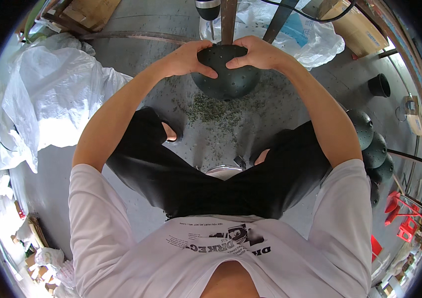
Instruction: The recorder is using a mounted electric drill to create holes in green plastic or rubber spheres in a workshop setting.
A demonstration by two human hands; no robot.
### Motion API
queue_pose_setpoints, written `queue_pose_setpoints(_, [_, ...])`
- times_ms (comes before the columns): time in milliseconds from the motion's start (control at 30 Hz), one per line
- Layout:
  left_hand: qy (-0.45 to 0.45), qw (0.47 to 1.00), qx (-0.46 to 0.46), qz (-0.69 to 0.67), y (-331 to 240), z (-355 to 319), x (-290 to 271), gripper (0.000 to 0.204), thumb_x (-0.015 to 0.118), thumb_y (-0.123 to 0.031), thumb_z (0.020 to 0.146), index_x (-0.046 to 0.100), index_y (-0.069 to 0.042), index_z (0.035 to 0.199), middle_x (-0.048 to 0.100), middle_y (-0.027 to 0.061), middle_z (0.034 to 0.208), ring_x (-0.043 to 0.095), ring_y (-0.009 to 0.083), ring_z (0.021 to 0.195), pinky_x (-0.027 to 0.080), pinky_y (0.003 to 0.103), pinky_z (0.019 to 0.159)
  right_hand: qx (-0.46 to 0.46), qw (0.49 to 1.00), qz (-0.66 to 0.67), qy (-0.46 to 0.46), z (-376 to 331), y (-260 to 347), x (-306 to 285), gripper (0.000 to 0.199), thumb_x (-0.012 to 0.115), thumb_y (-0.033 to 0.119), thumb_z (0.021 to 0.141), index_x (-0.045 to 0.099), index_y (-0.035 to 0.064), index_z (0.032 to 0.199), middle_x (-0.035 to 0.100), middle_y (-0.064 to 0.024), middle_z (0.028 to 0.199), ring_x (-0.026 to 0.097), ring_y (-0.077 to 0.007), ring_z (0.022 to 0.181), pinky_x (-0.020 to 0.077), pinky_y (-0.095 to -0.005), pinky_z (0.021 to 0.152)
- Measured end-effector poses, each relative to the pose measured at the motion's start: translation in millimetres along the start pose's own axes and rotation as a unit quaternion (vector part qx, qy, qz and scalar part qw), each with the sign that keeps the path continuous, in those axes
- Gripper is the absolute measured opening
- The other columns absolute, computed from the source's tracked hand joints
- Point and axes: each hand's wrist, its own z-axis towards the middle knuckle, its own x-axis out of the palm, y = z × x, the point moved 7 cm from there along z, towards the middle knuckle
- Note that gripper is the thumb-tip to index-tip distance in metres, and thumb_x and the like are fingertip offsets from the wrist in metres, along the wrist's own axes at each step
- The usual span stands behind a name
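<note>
A dark green dome, dotted with small holes, is held out in front of me between both hands. My left hand grips its left side, thumb lying over the curved surface. On the right side, my right hand grips it too, thumb pointing inward. Both hands' other fingers go over the far rim and are mostly hidden. Just beyond the left fingers, a thin bit points down from a drill chuck. A brown upright post stands directly behind the dome.
Small dark shavings litter the grey floor below. Similar holed domes are piled by my right arm. Clear plastic sheeting lies left; a plastic bag, a cardboard box and a black bucket are right. Red plastic pieces lie farther right.
</note>
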Motion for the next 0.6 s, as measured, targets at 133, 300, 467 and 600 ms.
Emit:
queue_pose_setpoints(133, [0.036, 0.998, -0.033, -0.044, -4, 0, 4, 0.055, 0.089, -0.019, 0.071, 0.064, -0.002, 0.118, 0.068, 0.0054, 0.105, 0.061, 0.0177, 0.100, 0.045, 0.034, 0.092, -0.029, 0.999, -0.031, 0.001, -10, 1, -5, 0.061, 0.086, 0.035, 0.071, 0.068, -0.0015, 0.117, 0.072, -0.0143, 0.103, 0.067, -0.0256, 0.097, 0.0500, -0.0353, 0.087])
queue_pose_setpoints(300, [0.016, 0.993, -0.042, -0.107, 5, -7, -4, 0.050, 0.085, -0.013, 0.074, 0.065, -0.002, 0.119, 0.068, 0.0033, 0.108, 0.059, 0.0150, 0.104, 0.043, 0.031, 0.097, -0.124, 0.991, -0.033, -0.046, -25, -10, -19, 0.062, 0.084, 0.027, 0.073, 0.064, 0.0006, 0.126, 0.071, -0.0134, 0.109, 0.066, -0.0242, 0.102, 0.0484, -0.0344, 0.091])
queue_pose_setpoints(467, [0.037, 0.989, -0.062, -0.125, 18, -21, -14, 0.055, 0.084, -0.012, 0.075, 0.062, 0.000, 0.124, 0.068, 0.0045, 0.111, 0.059, 0.0164, 0.107, 0.042, 0.031, 0.100, 0.030, 0.997, -0.033, 0.057, -26, -38, -15, 0.054, 0.083, 0.024, 0.076, 0.068, 0.0008, 0.121, 0.072, -0.0110, 0.111, 0.064, -0.0219, 0.108, 0.0454, -0.0358, 0.098])
queue_pose_setpoints(600, [0.063, 0.991, -0.084, -0.085, 24, -28, -16, 0.064, 0.086, -0.016, 0.075, 0.058, 0.001, 0.130, 0.066, 0.0073, 0.115, 0.059, 0.0182, 0.109, 0.043, 0.033, 0.103, 0.024, 0.996, 0.031, 0.084, -27, -20, -7, 0.052, 0.084, 0.025, 0.077, 0.069, 0.0005, 0.120, 0.072, -0.0090, 0.111, 0.064, -0.0210, 0.108, 0.0454, -0.0358, 0.098])
